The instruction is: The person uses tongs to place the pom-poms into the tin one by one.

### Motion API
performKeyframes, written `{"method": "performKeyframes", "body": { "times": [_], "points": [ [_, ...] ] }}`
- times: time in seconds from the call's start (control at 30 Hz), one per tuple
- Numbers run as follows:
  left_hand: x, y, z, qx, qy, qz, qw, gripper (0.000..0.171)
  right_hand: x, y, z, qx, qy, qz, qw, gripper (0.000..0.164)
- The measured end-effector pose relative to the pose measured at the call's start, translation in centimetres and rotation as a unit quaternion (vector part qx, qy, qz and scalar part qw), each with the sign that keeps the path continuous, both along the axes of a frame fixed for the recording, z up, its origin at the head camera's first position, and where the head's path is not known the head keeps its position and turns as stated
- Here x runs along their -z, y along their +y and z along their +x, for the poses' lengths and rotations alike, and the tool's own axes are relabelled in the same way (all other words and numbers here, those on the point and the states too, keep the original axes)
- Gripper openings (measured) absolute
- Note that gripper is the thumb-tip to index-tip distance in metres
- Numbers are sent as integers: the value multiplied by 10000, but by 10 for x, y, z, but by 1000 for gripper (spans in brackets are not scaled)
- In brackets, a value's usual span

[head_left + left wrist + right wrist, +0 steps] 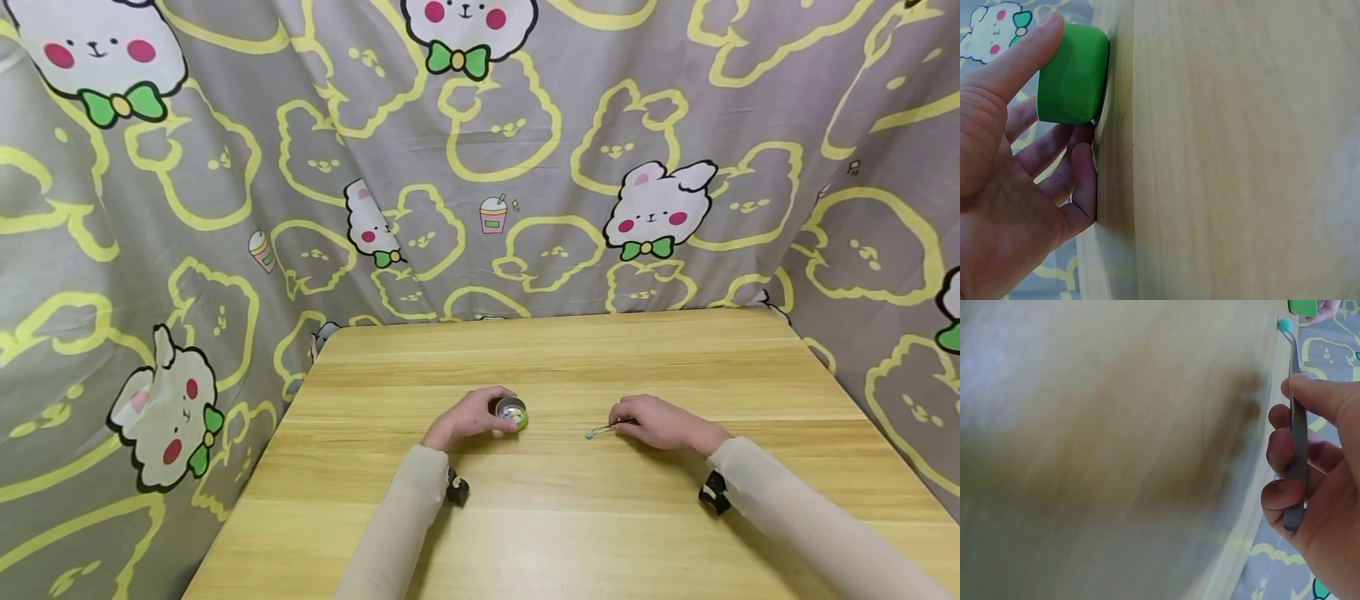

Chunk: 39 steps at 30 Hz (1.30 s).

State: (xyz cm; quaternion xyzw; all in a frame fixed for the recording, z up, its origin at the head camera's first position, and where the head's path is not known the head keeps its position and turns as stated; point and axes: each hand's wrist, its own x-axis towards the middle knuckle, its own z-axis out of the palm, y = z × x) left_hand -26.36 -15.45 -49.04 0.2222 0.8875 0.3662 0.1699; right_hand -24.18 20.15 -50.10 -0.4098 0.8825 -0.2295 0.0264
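Note:
My left hand [474, 413] grips a small round green tin [1074, 75] between thumb and fingers, and its base is right at the tabletop. From above, the tin's open top shows several small pale and coloured pieces inside. My right hand [654, 422] holds metal tweezers [1298, 437], with the thumb and fingers wrapped along their length. At the bent tips of the tweezers sits a small turquoise bead [1285, 325]. In the head view the bead is close over the table, a short way to the right of the tin.
The wooden table [570, 533] spreads under both hands. A grey curtain [525, 150] with yellow outlines and white rabbit faces hangs behind the table and along both sides. Each wrist wears a black camera strap, and pale sleeves cover the forearms.

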Motion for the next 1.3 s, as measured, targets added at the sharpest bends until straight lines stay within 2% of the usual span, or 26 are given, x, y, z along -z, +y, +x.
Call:
{"method": "performKeyframes", "body": {
  "times": [0.17, 0.27, 0.73, 1.3],
  "points": [
    [1, 0, 0, -43, -65, -62, 10000, 52, 2, 1, -1, -123, 130, -113, 9998, 7],
    [1, 0, 0, -22, -47, -32, 10000, 52, 1, 2, -1, -100, 63, -142, 9998, 7],
    [0, 1, 0, 13, -10, -33, 10000, 51, -2, 3, -3, 230, -271, -75, 9993, 8],
    [2, 0, -2, -20, 13, -107, 9999, 52, -1, -4, -2, 62, -195, -77, 9998, 7]
  ]
}}
